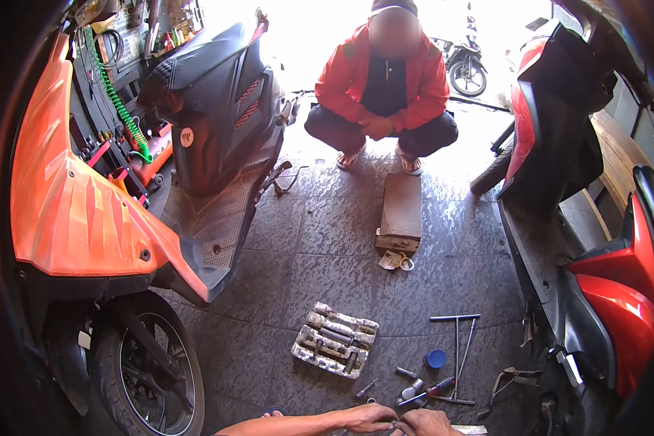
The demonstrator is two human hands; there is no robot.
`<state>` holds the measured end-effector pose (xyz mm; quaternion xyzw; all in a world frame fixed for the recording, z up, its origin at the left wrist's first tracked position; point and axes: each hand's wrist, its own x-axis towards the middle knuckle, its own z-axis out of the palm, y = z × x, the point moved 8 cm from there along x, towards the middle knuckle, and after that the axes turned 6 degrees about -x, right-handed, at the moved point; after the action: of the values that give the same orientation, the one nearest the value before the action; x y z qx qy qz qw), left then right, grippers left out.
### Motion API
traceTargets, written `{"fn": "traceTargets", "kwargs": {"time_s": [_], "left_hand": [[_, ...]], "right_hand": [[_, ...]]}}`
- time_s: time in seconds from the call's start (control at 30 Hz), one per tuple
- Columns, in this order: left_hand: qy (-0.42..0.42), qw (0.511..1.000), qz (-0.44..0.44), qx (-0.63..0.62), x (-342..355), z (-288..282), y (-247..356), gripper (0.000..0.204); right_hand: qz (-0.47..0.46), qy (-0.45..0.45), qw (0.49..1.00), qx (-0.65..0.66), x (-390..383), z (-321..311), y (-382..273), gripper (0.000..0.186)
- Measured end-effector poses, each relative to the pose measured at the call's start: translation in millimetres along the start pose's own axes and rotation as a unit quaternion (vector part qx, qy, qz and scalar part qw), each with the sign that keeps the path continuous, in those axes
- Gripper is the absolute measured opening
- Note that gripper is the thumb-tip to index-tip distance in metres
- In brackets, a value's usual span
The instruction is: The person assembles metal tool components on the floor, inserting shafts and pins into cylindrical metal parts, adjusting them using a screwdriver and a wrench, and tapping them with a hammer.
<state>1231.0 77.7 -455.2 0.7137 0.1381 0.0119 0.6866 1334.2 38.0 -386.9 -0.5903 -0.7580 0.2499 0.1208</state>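
Hands met at the bottom centre of the frame: the left hand [371, 417] came in along a bare forearm [291, 425] from the lower left, and the right hand [425, 421] sat just beside it. Fingers on both were curled toward each other, but the lower edge crowded them, and I could not tell whether either grip was closed around something.

Nearest to them, right of bottom centre, a screwdriver [430, 392] lay slantwise on the dark tiled floor [334, 218]. Beside it were a silver cylinder [413, 389] and, a little higher, a slim metal tube [405, 372]. A round blue cap [435, 359] lay above the screwdriver. To its right, two T-handle wrenches lay side by side, one T-handle wrench [456, 349] with its crossbar uppermost, the other turned opposite.

Left of these, in the lower centre, a grimy white foam tray [345, 317] carried metal tools [334, 336] in its slots.

Higher up, at mid-frame, stood a long brownish box [401, 207] with crumpled packaging [394, 260] at its near end. Beyond it, at upper centre, a person in a red jacket [421, 91] squatted. An orange and dark scooter [87, 211] filled the left side, a red and black scooter [621, 305] the right.
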Motion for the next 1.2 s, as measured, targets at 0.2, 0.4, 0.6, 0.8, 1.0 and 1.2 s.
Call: {"fn": "traceTargets", "kwargs": {"time_s": [0.2,0.4,0.6,0.8,1.0,1.2], "left_hand": [[0.041,0.995,0.056,0.076,0.3,1.9,5.4,0.047],[-0.007,1.000,-0.006,-0.009,3.9,-1.1,17.2,0.037],[0.033,0.999,-0.009,0.008,1.1,-4.5,13.1,0.034],[0.245,0.960,0.132,0.009,1.8,-39.9,37.5,0.034],[0.389,0.919,0.050,-0.033,1.7,-89.7,64.9,0.027],[0.377,0.926,0.003,-0.012,-5.8,-100.7,50.0,0.033]], "right_hand": [[0.058,-0.058,0.997,-0.007,-8.8,39.5,28.8,0.029],[-0.032,0.003,0.999,0.003,4.8,-15.5,-0.1,0.025],[0.101,-0.024,0.993,0.061,4.4,-17.7,9.3,0.032],[0.168,-0.031,0.827,0.536,22.2,38.5,69.4,0.047],[0.149,0.023,0.717,0.680,60.8,49.9,62.9,0.044],[0.229,-0.163,0.670,0.687,62.6,48.6,29.4,0.036]]}}
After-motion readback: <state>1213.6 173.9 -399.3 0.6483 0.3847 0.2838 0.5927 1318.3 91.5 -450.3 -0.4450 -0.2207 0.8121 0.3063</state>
